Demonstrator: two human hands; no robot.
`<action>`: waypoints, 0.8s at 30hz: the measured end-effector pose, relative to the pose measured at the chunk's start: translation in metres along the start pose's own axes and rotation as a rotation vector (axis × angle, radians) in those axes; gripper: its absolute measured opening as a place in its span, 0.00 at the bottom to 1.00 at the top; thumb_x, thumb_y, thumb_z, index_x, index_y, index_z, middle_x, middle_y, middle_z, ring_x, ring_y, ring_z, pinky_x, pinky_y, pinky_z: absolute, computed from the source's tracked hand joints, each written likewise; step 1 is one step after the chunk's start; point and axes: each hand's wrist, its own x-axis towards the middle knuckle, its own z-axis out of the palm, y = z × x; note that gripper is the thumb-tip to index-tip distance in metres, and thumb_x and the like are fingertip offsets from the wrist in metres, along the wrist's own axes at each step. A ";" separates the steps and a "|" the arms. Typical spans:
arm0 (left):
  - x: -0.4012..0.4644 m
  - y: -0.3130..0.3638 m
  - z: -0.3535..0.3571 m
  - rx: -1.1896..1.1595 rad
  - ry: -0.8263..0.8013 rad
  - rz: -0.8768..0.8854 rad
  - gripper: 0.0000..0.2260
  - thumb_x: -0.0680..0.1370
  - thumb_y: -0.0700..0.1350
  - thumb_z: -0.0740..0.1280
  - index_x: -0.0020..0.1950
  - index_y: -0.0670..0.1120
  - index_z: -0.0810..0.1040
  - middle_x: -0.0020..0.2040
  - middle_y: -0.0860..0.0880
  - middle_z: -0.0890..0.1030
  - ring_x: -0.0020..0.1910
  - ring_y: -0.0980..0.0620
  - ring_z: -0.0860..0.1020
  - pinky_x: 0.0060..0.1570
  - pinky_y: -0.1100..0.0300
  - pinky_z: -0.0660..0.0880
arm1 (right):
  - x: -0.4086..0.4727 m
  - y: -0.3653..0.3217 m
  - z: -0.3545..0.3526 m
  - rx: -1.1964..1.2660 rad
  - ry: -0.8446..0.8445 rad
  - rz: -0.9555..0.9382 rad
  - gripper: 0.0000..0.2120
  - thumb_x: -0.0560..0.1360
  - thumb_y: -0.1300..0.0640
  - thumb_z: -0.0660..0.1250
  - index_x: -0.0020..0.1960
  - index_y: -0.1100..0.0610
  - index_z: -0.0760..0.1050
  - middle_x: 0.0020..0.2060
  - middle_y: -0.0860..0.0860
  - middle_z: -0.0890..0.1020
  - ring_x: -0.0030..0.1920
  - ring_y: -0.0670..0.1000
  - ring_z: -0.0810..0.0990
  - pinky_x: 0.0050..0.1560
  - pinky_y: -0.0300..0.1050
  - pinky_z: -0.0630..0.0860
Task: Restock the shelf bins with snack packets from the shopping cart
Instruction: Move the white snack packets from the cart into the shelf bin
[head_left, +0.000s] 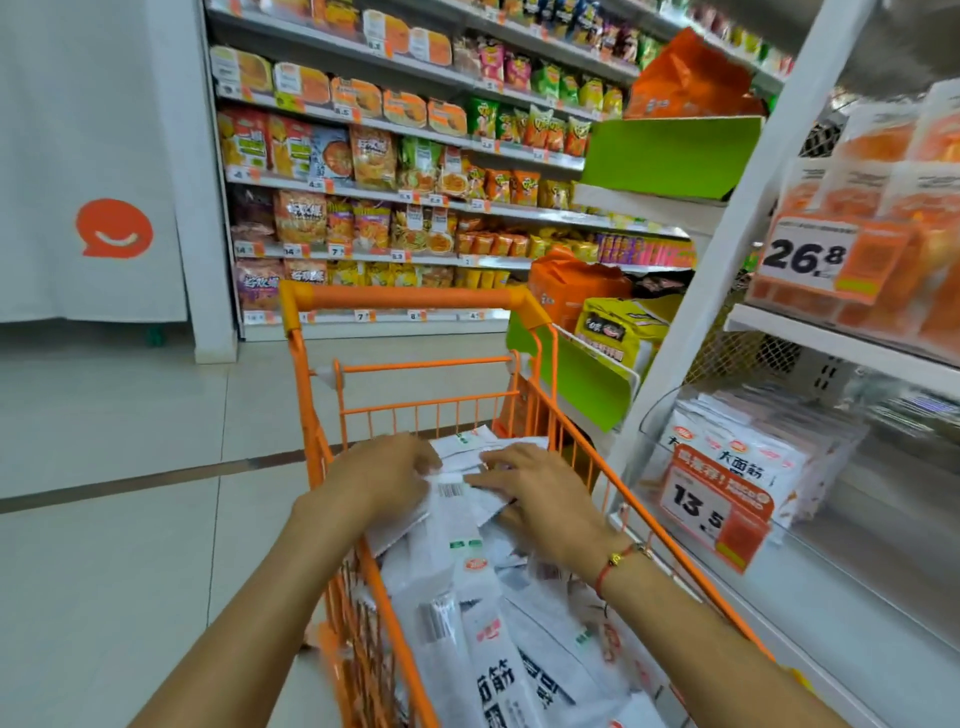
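Both hands reach down into the orange shopping cart (311, 415), which is heaped with white snack packets (498, 644). The left hand (382, 475) lies on top of the heap with its fingers curled over the edge of one white packet (449, 506), the one showing a barcode. The right hand (540, 496) rests just beside it on the same part of the heap, fingers stretched flat and close together, the fingertips touching that packet from the other side; whether it actually pinches anything cannot be told, as the hands are a little blurred. A red cord bracelet (618, 564) sits on the right wrist.

More packets fill the cart beneath and behind both hands, toward the person. Beyond the hands rises the cart's orange handle bar (410, 297).

To the right of the right hand, just past the cart's side, stands a white shelf unit. Its clear-fronted bin (831, 525) already holds a stack of similar white packets (748, 457), with an orange price tag reading 13.5 (714, 512) at its front. Higher up on the same unit is a tag reading 26.8 (805, 257) before orange packs. Far ahead of the hands, wall shelves (415, 192) carry many coloured snack bags.
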 end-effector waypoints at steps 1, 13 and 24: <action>0.003 -0.001 0.001 -0.034 0.037 -0.014 0.15 0.79 0.46 0.61 0.65 0.56 0.74 0.65 0.55 0.76 0.61 0.51 0.75 0.52 0.59 0.72 | 0.001 0.000 -0.004 -0.007 0.060 -0.033 0.20 0.72 0.61 0.70 0.63 0.50 0.78 0.65 0.53 0.76 0.66 0.58 0.71 0.63 0.57 0.70; 0.029 0.023 0.010 -0.078 -0.161 -0.078 0.19 0.80 0.58 0.57 0.66 0.50 0.75 0.66 0.47 0.75 0.62 0.45 0.74 0.60 0.53 0.71 | -0.060 0.014 -0.066 0.429 -0.036 0.140 0.08 0.79 0.50 0.63 0.49 0.52 0.79 0.42 0.44 0.81 0.41 0.38 0.77 0.43 0.38 0.74; -0.002 0.085 -0.009 -0.698 -0.305 0.421 0.16 0.81 0.46 0.61 0.69 0.51 0.70 0.66 0.57 0.73 0.64 0.60 0.72 0.55 0.75 0.71 | -0.100 0.050 -0.091 1.091 0.002 0.287 0.11 0.79 0.61 0.61 0.59 0.59 0.75 0.48 0.59 0.84 0.44 0.55 0.84 0.42 0.40 0.81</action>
